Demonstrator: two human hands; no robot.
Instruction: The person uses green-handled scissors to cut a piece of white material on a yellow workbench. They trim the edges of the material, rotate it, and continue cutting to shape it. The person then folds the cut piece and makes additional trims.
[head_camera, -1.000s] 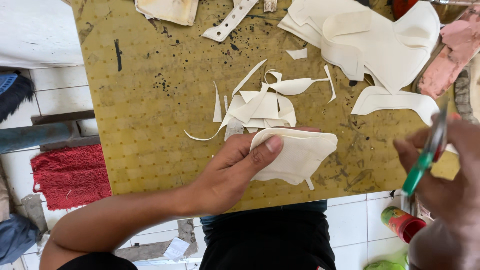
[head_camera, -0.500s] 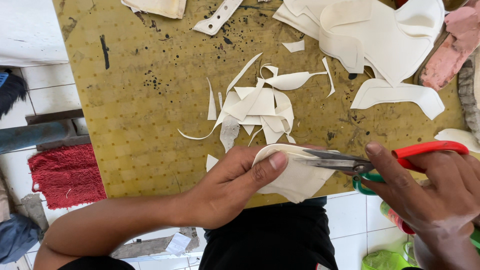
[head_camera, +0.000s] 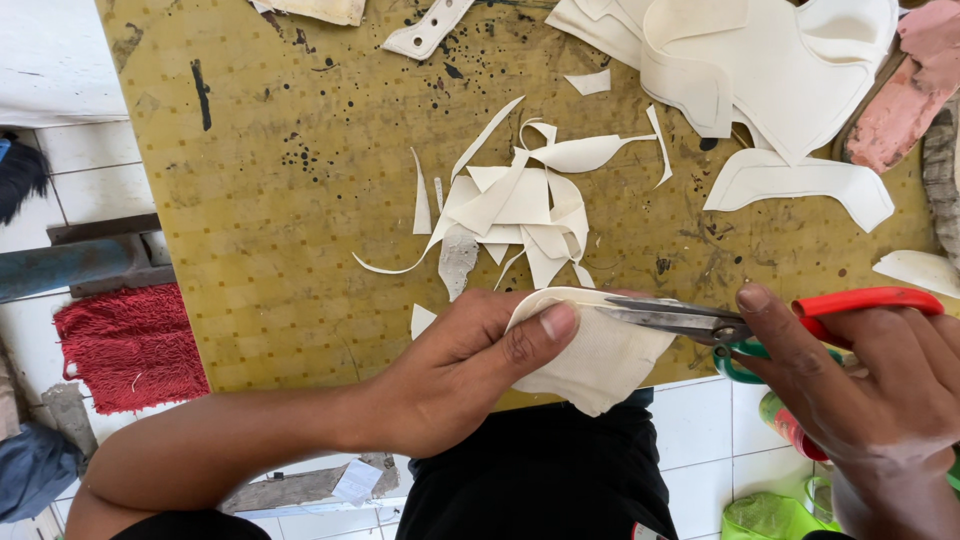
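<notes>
Scissors (head_camera: 700, 322) with one red and one green handle loop sit in our right hand (head_camera: 870, 390) at the lower right of the frame, fingers through the loops, and their blades lie nearly shut across the top edge of a cream-coloured cut piece (head_camera: 598, 358). Our left hand (head_camera: 470, 365), at lower centre, grips that piece firmly, thumb pressed on top near the blades and the other fingers curled beneath it, at the near edge of the yellow-green bench (head_camera: 270, 200). Just above the hands, in the middle of the frame, we see a loose heap of cream offcuts (head_camera: 515, 205), thin curved strips and small triangles overlapping one another. At the upper right lies a stack of larger cream shaped pieces (head_camera: 790, 70), with a pink piece (head_camera: 905, 95) at the far right edge. At the left, below the bench, a red mat (head_camera: 130, 345) lies on the white tiled floor (head_camera: 95, 185).
</notes>
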